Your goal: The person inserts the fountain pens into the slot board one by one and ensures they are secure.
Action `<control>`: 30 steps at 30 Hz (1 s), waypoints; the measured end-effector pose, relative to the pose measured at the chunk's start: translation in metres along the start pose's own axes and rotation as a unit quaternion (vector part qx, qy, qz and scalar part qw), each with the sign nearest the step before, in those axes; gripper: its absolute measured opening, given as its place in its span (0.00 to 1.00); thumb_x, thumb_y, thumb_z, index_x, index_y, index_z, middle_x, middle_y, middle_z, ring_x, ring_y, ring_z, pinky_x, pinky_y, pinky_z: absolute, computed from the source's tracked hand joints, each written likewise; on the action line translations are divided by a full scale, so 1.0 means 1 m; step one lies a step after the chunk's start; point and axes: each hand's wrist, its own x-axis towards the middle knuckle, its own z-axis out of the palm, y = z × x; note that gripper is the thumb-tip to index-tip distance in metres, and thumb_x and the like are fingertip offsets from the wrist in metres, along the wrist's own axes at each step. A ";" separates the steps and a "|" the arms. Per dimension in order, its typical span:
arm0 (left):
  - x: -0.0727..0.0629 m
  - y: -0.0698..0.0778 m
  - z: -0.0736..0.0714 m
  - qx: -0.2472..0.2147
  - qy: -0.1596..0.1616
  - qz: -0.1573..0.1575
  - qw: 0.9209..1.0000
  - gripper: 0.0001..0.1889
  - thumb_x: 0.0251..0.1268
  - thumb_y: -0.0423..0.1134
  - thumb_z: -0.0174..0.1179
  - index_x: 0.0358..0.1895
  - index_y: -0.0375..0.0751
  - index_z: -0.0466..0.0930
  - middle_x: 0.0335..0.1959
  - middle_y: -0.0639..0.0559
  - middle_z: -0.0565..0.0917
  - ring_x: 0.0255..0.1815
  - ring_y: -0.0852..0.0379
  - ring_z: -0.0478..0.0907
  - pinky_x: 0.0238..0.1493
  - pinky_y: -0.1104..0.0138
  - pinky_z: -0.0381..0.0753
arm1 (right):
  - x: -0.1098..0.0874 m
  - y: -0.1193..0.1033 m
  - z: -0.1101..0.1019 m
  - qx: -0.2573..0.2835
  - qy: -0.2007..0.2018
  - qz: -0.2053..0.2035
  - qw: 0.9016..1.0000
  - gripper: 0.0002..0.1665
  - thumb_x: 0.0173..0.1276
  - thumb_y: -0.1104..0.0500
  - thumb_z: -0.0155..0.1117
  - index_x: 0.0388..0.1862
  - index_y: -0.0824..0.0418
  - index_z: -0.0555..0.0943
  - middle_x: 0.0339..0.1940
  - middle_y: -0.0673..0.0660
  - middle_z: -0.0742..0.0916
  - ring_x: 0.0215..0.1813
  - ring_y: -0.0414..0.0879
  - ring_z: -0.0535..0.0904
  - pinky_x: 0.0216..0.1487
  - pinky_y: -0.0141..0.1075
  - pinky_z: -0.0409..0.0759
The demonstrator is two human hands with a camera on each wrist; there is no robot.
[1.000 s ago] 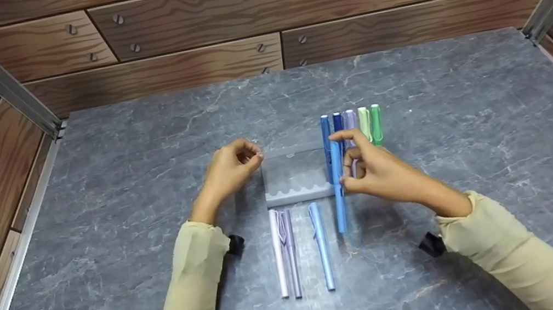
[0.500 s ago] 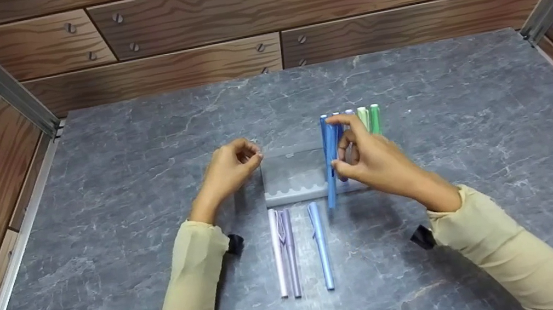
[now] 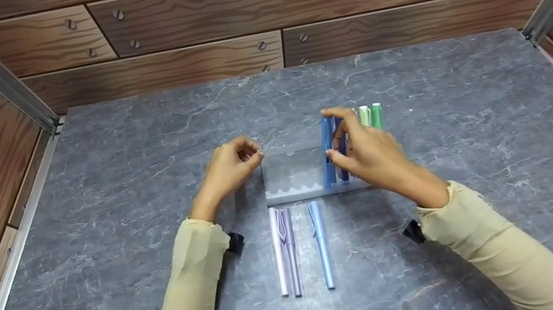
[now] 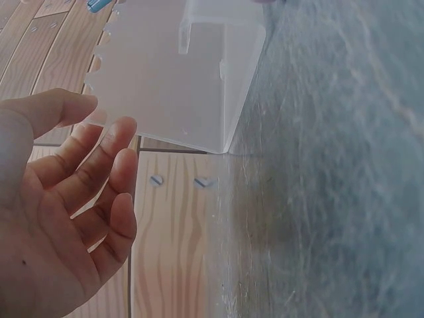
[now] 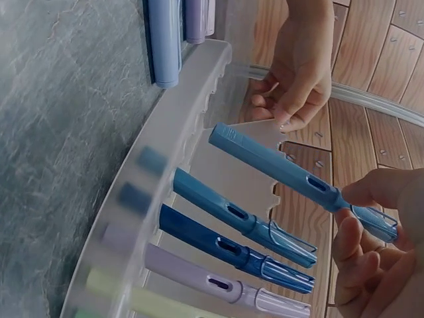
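Note:
My left hand [image 3: 231, 167] pinches the left edge of a translucent notched pen stand [image 3: 290, 172] between thumb and fingers. Over the stand, my right hand [image 3: 364, 149] holds a blue pen [image 5: 265, 162] by its clip end, slanted and apart from the notches in the right wrist view. Beside that pen, a teal-blue pen [image 5: 228, 211], a dark blue pen [image 5: 225, 246], a lilac pen [image 5: 212, 278] and a pale green pen [image 5: 156, 303] lie in the stand's notches. A green pen [image 3: 377, 114] is at the right end, partly hidden by my right hand.
In front of the stand lie a whitish pen [image 3: 278, 254], a purple pen [image 3: 293, 263] and a light blue pen [image 3: 323, 247] on the grey marbled table [image 3: 141, 143]. Wood-patterned panels [image 3: 274, 0] surround the table's back and sides.
My right hand has carried the blue pen away from me and slightly left, from in front of the stand to above its notches. The left hand has stayed at the stand's edge.

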 end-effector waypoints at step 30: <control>0.000 0.000 0.000 0.003 -0.003 -0.007 1.000 0.06 0.61 0.39 0.61 0.40 0.42 0.82 0.35 0.49 0.85 0.33 0.58 0.76 0.37 0.69 0.74 | 0.007 0.008 0.031 -0.062 -0.002 0.007 0.998 0.35 0.61 0.61 0.65 0.67 0.58 0.65 0.31 0.52 0.84 0.19 0.42 0.69 0.17 0.33 0.65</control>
